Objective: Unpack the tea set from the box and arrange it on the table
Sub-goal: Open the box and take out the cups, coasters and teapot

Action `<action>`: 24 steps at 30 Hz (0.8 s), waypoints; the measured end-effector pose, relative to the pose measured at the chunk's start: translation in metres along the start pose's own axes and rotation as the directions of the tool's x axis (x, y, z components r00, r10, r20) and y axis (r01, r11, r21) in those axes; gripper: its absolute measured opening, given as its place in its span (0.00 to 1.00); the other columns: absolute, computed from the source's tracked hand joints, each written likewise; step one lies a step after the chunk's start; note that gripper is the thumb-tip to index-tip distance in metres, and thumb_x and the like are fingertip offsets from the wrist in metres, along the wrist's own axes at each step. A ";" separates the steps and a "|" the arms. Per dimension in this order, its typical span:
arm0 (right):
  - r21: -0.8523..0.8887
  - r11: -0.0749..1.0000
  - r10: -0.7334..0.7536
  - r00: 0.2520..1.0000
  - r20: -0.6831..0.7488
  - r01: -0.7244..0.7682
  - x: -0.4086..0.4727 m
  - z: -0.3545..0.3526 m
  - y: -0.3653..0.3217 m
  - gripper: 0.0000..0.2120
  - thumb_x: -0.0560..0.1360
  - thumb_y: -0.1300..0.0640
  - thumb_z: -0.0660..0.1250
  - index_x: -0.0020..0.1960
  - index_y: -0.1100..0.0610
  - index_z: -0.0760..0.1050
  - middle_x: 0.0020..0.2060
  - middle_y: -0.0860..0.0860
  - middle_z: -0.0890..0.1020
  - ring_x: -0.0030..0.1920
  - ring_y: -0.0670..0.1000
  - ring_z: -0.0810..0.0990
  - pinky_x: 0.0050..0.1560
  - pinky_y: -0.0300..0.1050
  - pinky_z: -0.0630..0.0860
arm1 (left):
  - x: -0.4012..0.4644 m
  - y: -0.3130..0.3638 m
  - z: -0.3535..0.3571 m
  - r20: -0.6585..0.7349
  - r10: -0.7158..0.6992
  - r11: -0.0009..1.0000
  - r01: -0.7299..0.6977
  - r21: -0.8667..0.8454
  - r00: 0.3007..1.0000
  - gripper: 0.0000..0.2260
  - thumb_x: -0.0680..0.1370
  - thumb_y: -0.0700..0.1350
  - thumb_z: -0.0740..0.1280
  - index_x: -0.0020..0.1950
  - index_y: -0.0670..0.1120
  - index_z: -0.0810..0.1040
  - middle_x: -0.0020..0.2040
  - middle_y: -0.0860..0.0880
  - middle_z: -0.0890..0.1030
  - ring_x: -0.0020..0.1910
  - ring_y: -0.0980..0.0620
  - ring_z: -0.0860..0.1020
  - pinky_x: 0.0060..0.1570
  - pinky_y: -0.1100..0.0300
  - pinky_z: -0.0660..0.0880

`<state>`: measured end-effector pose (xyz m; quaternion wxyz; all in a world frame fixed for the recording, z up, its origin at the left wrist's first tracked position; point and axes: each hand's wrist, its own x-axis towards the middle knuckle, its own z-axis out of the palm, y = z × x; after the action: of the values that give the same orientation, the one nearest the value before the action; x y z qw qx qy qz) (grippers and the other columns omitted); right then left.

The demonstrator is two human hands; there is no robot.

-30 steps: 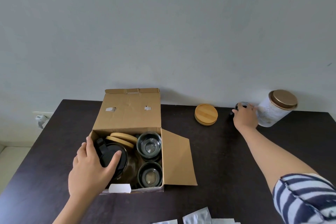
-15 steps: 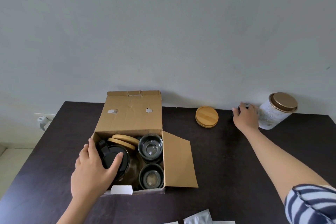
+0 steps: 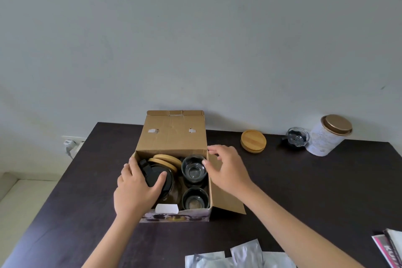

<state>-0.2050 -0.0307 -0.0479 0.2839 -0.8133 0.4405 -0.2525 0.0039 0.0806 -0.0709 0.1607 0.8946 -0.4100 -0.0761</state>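
Dark table (image 3: 304, 191) against a pale wall. Left hand (image 3: 134, 191) rests spread over the black teapot lid (image 3: 155, 177) inside the open cardboard box (image 3: 174, 137), fingers loose, not clamped. Right hand (image 3: 226, 169) sits at the box's right edge, fingers open, thumb touching the rim of a glass cup (image 3: 193, 169); a second cup (image 3: 195, 200) lies nearer. Tin (image 3: 326, 137) print too small to read. A second ago the right hand was far right beside the tin; a small glass cup (image 3: 297, 137) now stands there alone.
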 end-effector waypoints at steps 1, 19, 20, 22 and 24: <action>-0.073 0.997 -0.011 1.000 0.024 0.013 0.002 0.007 -0.006 0.22 0.74 0.45 0.67 0.65 0.52 0.72 0.53 0.46 0.79 0.55 0.48 0.73 0.52 0.43 0.75 | -0.001 0.000 0.000 0.000 0.002 1.000 -0.002 -0.005 1.000 0.44 0.71 0.70 0.60 0.76 0.45 0.50 0.73 0.39 0.64 0.68 0.37 0.66 0.54 0.43 0.74; -0.519 0.854 0.063 0.996 0.059 -0.023 0.013 0.023 -0.039 0.36 0.65 0.31 0.67 0.64 0.54 0.68 0.59 0.50 0.77 0.66 0.55 0.67 0.70 0.59 0.56 | 0.000 -0.002 0.001 -0.007 0.024 0.999 -0.024 -0.031 1.000 0.45 0.70 0.71 0.58 0.76 0.44 0.50 0.72 0.40 0.64 0.68 0.39 0.67 0.55 0.46 0.74; -0.482 0.875 0.061 0.998 0.029 -0.040 0.011 0.019 -0.040 0.36 0.65 0.31 0.67 0.64 0.53 0.68 0.58 0.49 0.77 0.63 0.54 0.69 0.67 0.56 0.61 | 0.000 -0.002 0.001 -0.009 0.022 0.999 -0.023 -0.035 1.000 0.45 0.70 0.71 0.58 0.76 0.44 0.51 0.72 0.40 0.64 0.68 0.39 0.67 0.55 0.46 0.74; -0.327 0.943 0.059 0.998 -0.030 -0.065 0.007 0.010 -0.039 0.36 0.64 0.33 0.69 0.65 0.53 0.68 0.56 0.48 0.76 0.58 0.51 0.73 0.60 0.49 0.70 | 0.000 -0.001 0.001 -0.013 0.022 0.999 -0.023 -0.039 1.000 0.44 0.70 0.71 0.59 0.75 0.44 0.51 0.72 0.40 0.65 0.68 0.39 0.67 0.54 0.45 0.74; -0.142 0.986 0.081 0.993 -0.085 -0.092 0.001 -0.001 -0.034 0.36 0.64 0.37 0.72 0.66 0.53 0.68 0.57 0.48 0.75 0.57 0.49 0.74 0.56 0.47 0.74 | 0.001 -0.002 0.001 -0.016 0.026 0.999 -0.026 -0.034 1.000 0.44 0.70 0.71 0.59 0.76 0.44 0.51 0.71 0.40 0.65 0.67 0.39 0.68 0.54 0.46 0.75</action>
<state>-0.1854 -0.0170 -0.0242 0.2168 -0.8015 0.5035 -0.2389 0.0052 0.0809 -0.0722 0.1802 0.8868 -0.4190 -0.0742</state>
